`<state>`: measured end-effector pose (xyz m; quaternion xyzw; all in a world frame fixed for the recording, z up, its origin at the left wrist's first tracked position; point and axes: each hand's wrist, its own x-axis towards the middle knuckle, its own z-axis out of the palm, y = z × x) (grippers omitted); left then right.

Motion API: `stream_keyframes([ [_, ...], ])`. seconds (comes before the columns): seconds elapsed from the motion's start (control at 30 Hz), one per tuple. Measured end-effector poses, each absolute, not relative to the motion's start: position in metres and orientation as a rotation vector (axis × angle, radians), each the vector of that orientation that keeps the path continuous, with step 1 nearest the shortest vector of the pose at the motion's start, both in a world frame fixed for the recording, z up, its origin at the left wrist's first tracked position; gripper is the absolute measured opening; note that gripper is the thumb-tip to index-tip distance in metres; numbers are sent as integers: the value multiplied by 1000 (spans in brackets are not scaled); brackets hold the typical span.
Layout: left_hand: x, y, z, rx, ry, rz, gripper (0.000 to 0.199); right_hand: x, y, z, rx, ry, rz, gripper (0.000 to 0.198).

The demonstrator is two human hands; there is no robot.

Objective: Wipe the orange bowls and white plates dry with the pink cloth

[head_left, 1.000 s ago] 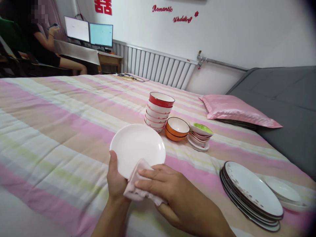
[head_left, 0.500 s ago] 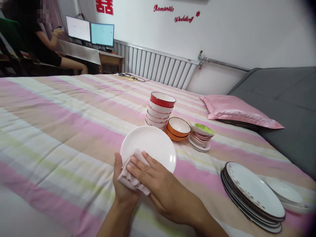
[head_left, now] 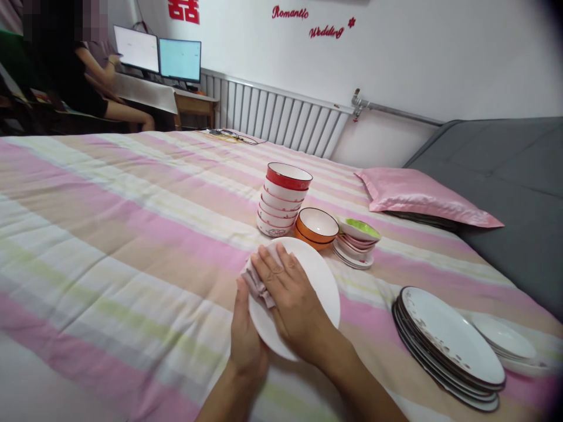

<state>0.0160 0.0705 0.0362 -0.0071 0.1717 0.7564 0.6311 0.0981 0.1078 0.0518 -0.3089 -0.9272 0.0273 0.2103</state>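
A round white plate (head_left: 323, 293) is held above the bed, tilted. My left hand (head_left: 247, 334) grips its left edge, with the thumb up along the rim and the other fingers hidden beneath. Over the plate's upper left lies my right hand (head_left: 292, 299), its fingers pressing a crumpled pale pink cloth (head_left: 258, 282) against the surface and rim. Just beyond the plate stands a tall stack of bowls (head_left: 281, 202), red-rimmed on top with white ones below. Two orange bowls (head_left: 314, 230) sit nested beside it.
Small dishes (head_left: 355, 243) are stacked right of the orange bowls. Dark-rimmed plates (head_left: 453, 340) and white dishes (head_left: 505, 340) lie at the right on the striped bedspread (head_left: 132, 246). A pink pillow (head_left: 422, 193) rests by the grey headboard (head_left: 497, 158). A person (head_left: 65, 76) sits near two monitors (head_left: 180, 60).
The plate and both hands have shifted right. My right hand with the cloth has moved from the plate's near left part up to its upper left edge.
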Motion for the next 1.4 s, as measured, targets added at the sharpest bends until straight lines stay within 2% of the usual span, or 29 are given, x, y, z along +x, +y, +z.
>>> stream_keyframes([
  [0.13, 20, 69, 31, 26, 386, 1640, 40, 101, 118, 45, -951, -2446, -50, 56],
  [0.37, 20, 64, 37, 24, 539, 1526, 54, 116, 139, 43, -1252, -2320, -100, 55],
  [0.57, 12, 65, 46, -12, 705, 1646, 51, 123, 145, 42, -1416, -2329, -131, 58],
  [0.87, -8, 73, 48, -11, 759, 1977, 45, 114, 125, 44, -1242, -2434, 18, 53],
  [1.1, -20, 74, 51, 12, 776, 2078, 45, 109, 109, 57, -1250, -2471, 288, 61],
  [1.2, -20, 74, 51, 19, 785, 2080, 43, 108, 111, 56, -1235, -2420, 286, 56],
  [1.4, -19, 74, 49, 53, 787, 2110, 43, 111, 115, 56, -1229, -2276, 241, 58],
])
